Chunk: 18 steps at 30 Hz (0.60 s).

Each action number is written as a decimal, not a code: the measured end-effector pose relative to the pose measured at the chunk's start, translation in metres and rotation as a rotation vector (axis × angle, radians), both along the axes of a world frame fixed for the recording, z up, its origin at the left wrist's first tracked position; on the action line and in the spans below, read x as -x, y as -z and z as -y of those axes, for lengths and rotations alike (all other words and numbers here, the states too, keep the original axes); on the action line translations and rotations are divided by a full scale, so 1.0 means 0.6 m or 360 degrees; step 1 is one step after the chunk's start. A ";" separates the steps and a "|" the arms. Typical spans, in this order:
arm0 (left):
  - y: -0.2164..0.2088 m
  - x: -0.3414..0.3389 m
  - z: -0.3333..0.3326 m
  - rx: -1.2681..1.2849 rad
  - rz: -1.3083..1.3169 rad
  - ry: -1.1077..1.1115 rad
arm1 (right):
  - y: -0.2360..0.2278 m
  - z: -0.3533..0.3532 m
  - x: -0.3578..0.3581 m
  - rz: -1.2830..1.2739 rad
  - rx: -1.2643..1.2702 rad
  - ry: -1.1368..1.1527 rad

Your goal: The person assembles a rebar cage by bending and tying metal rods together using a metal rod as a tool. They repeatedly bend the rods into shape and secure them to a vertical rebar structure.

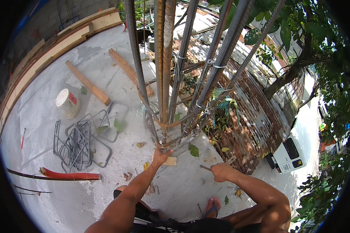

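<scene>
In front of me stands a column of tall ribbed rebar point(186, 58), rusty and grey, bound by square stirrups and thin tie wire. My left hand point(160, 157) is closed low on the rebar near its base, just above the concrete; the fingertips are partly hidden. A small wood block point(170, 161) lies beside it. Apart from the column, at the right, my right hand point(221, 172) is closed round a thin metal tool point(205, 167). One end of the tool pokes out to the left; its kind does not show.
Left on the slab lie a pile of bent steel stirrups point(79, 145), a white bucket point(67, 102), two wooden pieces point(87, 82) and a red pipe point(70, 174). Beyond the slab's right edge are rusty roof sheets point(252, 120), a white vehicle point(289, 155) below and tree branches point(295, 72).
</scene>
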<state>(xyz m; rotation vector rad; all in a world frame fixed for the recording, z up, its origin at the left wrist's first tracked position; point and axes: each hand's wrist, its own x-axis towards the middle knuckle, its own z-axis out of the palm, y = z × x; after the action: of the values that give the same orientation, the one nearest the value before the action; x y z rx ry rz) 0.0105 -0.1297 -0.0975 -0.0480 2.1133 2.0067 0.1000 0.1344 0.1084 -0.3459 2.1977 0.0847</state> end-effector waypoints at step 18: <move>-0.081 -0.047 0.074 0.1133 -0.0251 -0.0411 | 0.032 0.012 -0.065 -0.0528 0.0264 0.1006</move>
<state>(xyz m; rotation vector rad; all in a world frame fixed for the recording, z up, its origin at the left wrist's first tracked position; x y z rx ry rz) 0.0386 -0.1739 -0.0487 -0.2985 2.9429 1.2885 0.1390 0.1272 0.0894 0.3055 2.5470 -0.4155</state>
